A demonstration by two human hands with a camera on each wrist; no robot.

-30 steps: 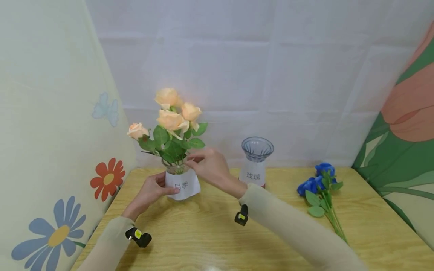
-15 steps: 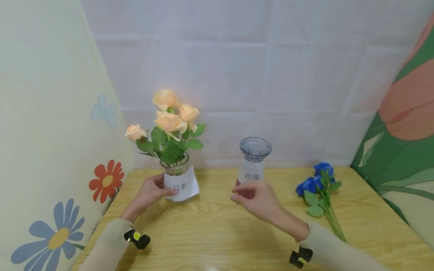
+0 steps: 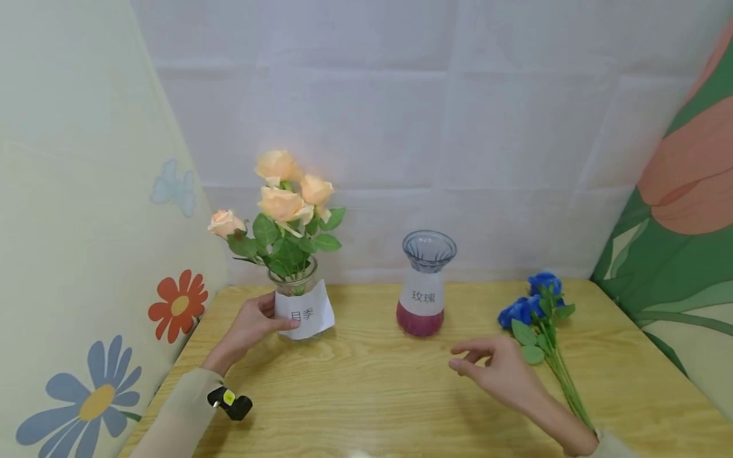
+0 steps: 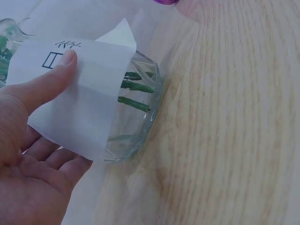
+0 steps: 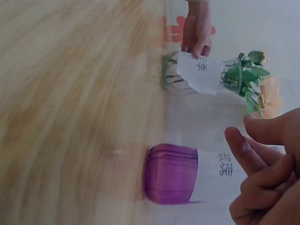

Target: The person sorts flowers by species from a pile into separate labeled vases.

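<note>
My left hand (image 3: 249, 331) grips a clear glass vase (image 4: 150, 108) through its white paper label (image 3: 314, 313), thumb across the front and fingers around the far side. Several peach roses (image 3: 283, 205) with green leaves stand in it, and their cut stem ends show inside the glass base in the left wrist view. My right hand (image 3: 504, 375) is over the table, fingers loosely bent and holding nothing, between a second vase (image 3: 420, 321) and several blue roses (image 3: 518, 312). That vase has a blue-grey flared top, a purple-pink base and a white label.
The blue roses lie on the wooden table (image 3: 355, 381) at the right, stems toward the front. A white cloth (image 3: 366, 127) hangs behind the table. Panels with painted flowers stand at the left (image 3: 97, 401) and right.
My right hand has left the rim of the vase of peach roses and moved right and toward me, past the purple-based vase. The left hand has stayed on its vase.
</note>
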